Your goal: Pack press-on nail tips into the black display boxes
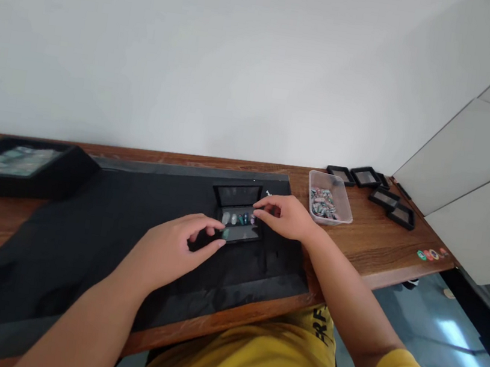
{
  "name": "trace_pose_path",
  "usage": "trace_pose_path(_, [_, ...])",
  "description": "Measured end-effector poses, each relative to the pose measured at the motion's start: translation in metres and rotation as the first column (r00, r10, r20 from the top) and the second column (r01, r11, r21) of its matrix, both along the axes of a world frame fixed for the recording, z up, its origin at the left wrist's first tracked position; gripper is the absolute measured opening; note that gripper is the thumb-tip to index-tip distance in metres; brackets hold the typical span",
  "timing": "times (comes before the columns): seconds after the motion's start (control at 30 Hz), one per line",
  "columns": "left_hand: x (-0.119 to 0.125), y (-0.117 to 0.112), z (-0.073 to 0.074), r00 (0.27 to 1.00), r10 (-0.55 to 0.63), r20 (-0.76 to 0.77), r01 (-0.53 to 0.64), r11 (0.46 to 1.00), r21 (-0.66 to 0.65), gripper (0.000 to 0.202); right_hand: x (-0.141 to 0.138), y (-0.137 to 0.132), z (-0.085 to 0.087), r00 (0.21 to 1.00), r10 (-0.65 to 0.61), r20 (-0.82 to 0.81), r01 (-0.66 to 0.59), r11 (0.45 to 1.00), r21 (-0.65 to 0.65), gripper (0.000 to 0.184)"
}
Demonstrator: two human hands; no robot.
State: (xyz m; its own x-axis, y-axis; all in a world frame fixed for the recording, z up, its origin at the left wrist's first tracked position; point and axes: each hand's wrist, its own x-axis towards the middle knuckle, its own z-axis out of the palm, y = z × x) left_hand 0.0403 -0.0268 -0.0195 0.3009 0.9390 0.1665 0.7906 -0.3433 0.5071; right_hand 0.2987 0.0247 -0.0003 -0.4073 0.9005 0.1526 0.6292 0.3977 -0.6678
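A small black display box (238,231) lies open on a black mat (81,245), its lid (238,195) raised at the back. A row of small coloured nail tips (238,219) sits inside. My left hand (172,249) rests at the box's left front corner, thumb and fingers curled on its edge. My right hand (286,215) is at the right end of the row, fingertips pinched over a tip; what they hold is too small to make out.
A clear plastic tub (329,204) with several coloured pieces stands right of the mat. Several small black boxes (380,193) lie at the back right. A black tray (19,167) sits at the far left. Small stickers (431,254) mark the wooden table (381,251) near its right edge.
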Motion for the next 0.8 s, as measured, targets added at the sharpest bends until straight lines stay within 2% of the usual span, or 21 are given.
trace_pose_path(0.23, [0.003,0.003,-0.001,0.999,0.039,-0.013,-0.041,0.99,-0.133,0.046,0.0,-0.002,0.001,1.0,0.018,-0.004,-0.018,1.0,0.009,0.015])
trace_pose_path(0.57, [0.002,0.007,-0.002,0.998,0.059,-0.026,-0.063,0.983,-0.175,0.05,0.01,0.001,0.014,0.987,-0.025,-0.159,0.049,0.988,0.149,0.02])
trace_pose_path(0.67, [0.002,0.009,-0.005,0.998,0.066,-0.017,-0.068,0.979,-0.193,0.05,0.023,0.005,0.02,0.969,-0.189,-0.158,0.216,0.96,0.178,0.024])
trace_pose_path(0.8, [0.003,0.009,-0.005,0.997,0.082,-0.008,-0.081,0.977,-0.195,0.049,0.048,0.011,0.029,0.848,-0.517,-0.118,0.53,0.817,0.229,0.03])
